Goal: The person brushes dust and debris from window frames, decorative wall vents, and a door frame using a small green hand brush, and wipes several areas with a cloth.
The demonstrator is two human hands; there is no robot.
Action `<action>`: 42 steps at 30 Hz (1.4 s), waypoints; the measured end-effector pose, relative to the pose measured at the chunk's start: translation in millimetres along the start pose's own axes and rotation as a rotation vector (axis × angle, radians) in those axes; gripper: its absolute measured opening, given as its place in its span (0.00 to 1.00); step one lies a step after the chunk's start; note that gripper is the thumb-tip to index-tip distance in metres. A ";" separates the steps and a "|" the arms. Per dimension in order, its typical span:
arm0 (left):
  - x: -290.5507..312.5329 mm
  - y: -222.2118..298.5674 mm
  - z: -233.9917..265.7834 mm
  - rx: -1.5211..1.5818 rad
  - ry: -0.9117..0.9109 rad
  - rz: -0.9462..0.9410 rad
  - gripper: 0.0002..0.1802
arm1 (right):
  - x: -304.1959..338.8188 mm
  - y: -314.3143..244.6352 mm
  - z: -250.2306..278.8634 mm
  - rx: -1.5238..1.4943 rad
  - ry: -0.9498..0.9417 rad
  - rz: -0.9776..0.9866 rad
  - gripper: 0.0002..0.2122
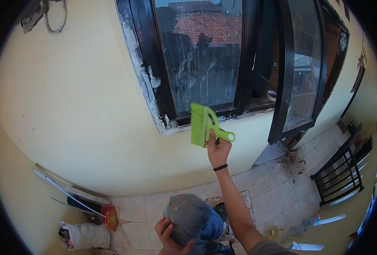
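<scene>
- Head view: the right hand (pixel 218 151) is raised on an outstretched arm, fingers wrapped tight round the handle of a bright green hand brush (pixel 205 125), a black band at the wrist
- The brush is held up in front of the sill at the lower edge of the black-framed window (pixel 205 55), bristles fanned toward the left and upward; gripping it by the handle end keeps the bristle edge free to meet the frame
- The window glass is streaked and the frame's left side shows smeared white patches where it meets the cream wall (pixel 82 110)
- The left hand (pixel 169 238) rests low, fingers spread and lying on the knee of torn grey jeans (pixel 188 219), seemingly as a brace while the other arm reaches up
- On the tiled floor (pixel 282 187), toward its left edge by the wall, lie white strips, a red-orange broom head (pixel 110 216) and a white bag (pixel 86 236); a black metal chair (pixel 341 174) stands at the right
</scene>
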State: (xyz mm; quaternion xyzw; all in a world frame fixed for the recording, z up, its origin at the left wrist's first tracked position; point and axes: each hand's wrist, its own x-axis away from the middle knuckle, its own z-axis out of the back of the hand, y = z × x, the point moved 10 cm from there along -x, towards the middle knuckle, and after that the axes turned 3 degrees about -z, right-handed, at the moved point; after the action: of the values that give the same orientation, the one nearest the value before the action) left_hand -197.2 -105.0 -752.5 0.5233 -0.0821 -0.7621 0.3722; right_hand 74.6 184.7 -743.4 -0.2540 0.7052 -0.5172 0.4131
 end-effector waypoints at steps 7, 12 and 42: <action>-9.7 -3.3 -19.4 0.038 -0.019 0.052 0.52 | 73.5 36.9 -96.0 0.464 -0.717 0.377 0.09; -14.8 1.8 -24.1 0.026 -0.053 0.026 0.52 | -24.4 49.2 1.7 0.227 -0.210 0.176 0.10; -94.4 10.4 -145.4 0.140 -0.242 -0.111 0.53 | -73.5 -79.5 457.2 0.579 0.200 -0.033 0.16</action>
State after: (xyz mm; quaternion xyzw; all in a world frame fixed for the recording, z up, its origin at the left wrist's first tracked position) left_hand -50.8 -12.2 -741.5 0.4561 -0.1504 -0.8315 0.2793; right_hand 494.5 -21.9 -701.8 -0.0848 0.5613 -0.7258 0.3885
